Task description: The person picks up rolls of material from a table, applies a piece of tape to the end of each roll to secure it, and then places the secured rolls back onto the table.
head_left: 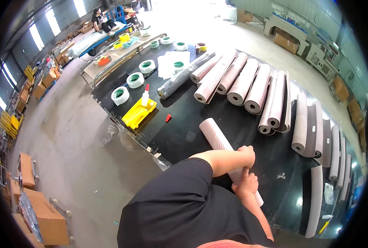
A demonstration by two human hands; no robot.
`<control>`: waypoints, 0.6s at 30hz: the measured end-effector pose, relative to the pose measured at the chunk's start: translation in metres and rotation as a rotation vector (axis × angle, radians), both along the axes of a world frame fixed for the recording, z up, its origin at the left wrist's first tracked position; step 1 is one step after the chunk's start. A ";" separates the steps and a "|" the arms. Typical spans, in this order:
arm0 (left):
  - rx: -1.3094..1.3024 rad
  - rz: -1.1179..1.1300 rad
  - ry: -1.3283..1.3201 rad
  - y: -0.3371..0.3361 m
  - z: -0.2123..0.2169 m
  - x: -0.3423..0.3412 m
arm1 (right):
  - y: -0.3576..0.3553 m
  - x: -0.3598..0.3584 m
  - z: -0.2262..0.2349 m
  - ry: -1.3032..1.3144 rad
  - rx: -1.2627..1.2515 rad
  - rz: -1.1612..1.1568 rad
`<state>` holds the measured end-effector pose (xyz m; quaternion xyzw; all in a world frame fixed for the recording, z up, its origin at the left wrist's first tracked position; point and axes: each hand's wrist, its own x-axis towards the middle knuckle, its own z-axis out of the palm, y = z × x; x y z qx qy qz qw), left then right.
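A pale pink rolled mat [217,138] lies slantwise on the black table, close against my body. My left hand [246,157] is closed on the roll around its middle, its forearm crossing over the mat. Just nearer, my right hand [246,184] grips the same roll, with the thumb pointing up toward the left hand. The mat's near end shows below the right hand. What the fingertips press on is partly hidden. A small red piece [168,118] lies left of the roll's far end.
Several rolled mats [242,84] line the table's far and right sides. A grey wrapped roll [186,74], tape rolls [120,95], a yellow tray [139,115] and a white bottle [145,98] stand at left. A yellow cutter [324,226] lies near right. Someone [99,20] sits far off.
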<state>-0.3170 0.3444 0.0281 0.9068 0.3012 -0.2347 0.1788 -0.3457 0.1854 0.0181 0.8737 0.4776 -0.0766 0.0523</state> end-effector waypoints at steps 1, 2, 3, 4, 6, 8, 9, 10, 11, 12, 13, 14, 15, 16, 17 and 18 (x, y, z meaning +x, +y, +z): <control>0.006 -0.041 -0.003 -0.005 0.007 0.001 | 0.000 -0.007 0.012 0.004 -0.008 -0.027; 0.014 -0.079 -0.005 -0.008 0.020 -0.002 | -0.001 -0.006 0.013 0.006 -0.013 -0.036; 0.009 -0.050 -0.063 -0.005 0.026 0.000 | -0.002 -0.005 0.013 0.004 -0.006 -0.035; 0.004 -0.019 -0.122 0.000 0.036 0.001 | -0.002 -0.005 0.016 0.000 0.001 -0.032; 0.011 -0.002 -0.209 0.009 0.076 -0.010 | 0.007 -0.001 0.028 0.034 -0.018 -0.066; 0.038 -0.145 -0.241 0.013 0.091 -0.040 | 0.013 0.013 0.039 0.207 -0.075 -0.092; 0.056 -0.202 -0.202 0.010 0.083 -0.062 | 0.012 0.026 0.037 0.292 -0.055 -0.086; 0.078 -0.257 -0.174 0.003 0.074 -0.088 | 0.017 0.039 0.040 0.428 -0.072 -0.114; 0.114 -0.219 -0.246 -0.008 0.053 -0.119 | 0.015 0.053 0.031 0.426 -0.010 -0.042; 0.149 -0.185 -0.319 -0.019 0.032 -0.142 | 0.013 0.066 0.020 0.422 0.052 0.025; 0.151 -0.192 -0.311 -0.025 0.024 -0.152 | 0.009 0.077 0.016 0.488 0.193 0.028; 0.157 -0.189 -0.298 -0.027 0.017 -0.160 | 0.008 0.084 0.016 0.485 0.198 0.032; 0.205 -0.200 -0.357 -0.025 0.004 -0.156 | 0.007 0.090 0.016 0.455 0.254 0.109; 0.208 -0.199 -0.355 -0.025 -0.001 -0.150 | 0.005 0.090 0.013 0.429 0.307 0.184; 0.188 -0.162 -0.393 -0.024 -0.002 -0.141 | 0.004 0.083 0.009 0.296 0.312 0.207; 0.168 -0.127 -0.433 -0.022 -0.002 -0.131 | 0.002 0.072 0.003 0.120 0.241 0.214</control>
